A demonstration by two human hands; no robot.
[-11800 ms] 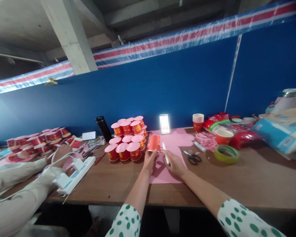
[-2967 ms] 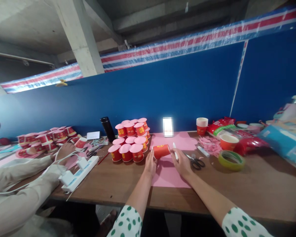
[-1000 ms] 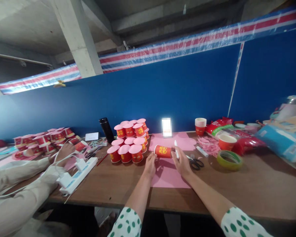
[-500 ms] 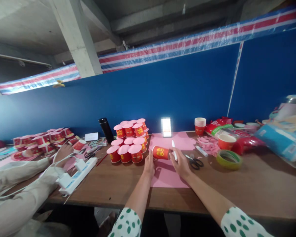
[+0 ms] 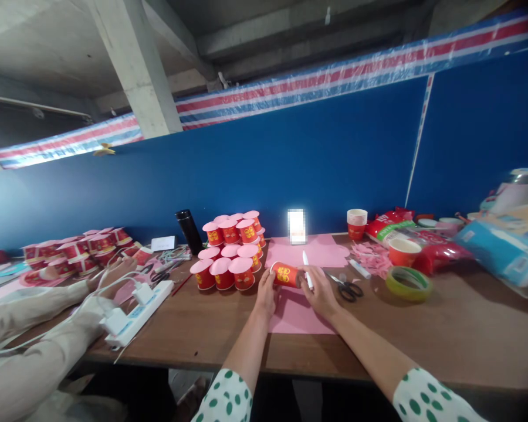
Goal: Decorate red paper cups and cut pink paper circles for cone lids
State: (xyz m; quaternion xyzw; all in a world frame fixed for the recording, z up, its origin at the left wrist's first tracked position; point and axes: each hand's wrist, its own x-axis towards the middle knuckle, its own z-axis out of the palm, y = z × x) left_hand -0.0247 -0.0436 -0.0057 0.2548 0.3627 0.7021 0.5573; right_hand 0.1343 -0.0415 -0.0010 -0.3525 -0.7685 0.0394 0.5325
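A red paper cup (image 5: 287, 276) with yellow characters lies on its side between my hands, above pink paper sheets (image 5: 301, 319). My left hand (image 5: 267, 291) is closed round the cup's rim end at the left. At the base end my right hand (image 5: 320, 293) touches the cup and grips a slim white pen (image 5: 307, 266), its tip pointing up and away. Just right of that hand lie dark-handled scissors (image 5: 349, 289). Left of my left hand stand several red cups topped with pink paper discs (image 5: 242, 266), stacked in two layers.
Pink paper scraps (image 5: 372, 258), a tape roll (image 5: 409, 285), an orange cup (image 5: 405, 252) and stacked cups (image 5: 357, 224) are at the right. A black bottle (image 5: 189, 231) stands behind a white power strip (image 5: 138, 313). A co-worker's sleeves (image 5: 48, 340) reach in from the left.
The cup has turned a little about its length, so its yellow characters show at a different angle. The pen in my right hand has shifted slightly left. My left hand stays on the cup.
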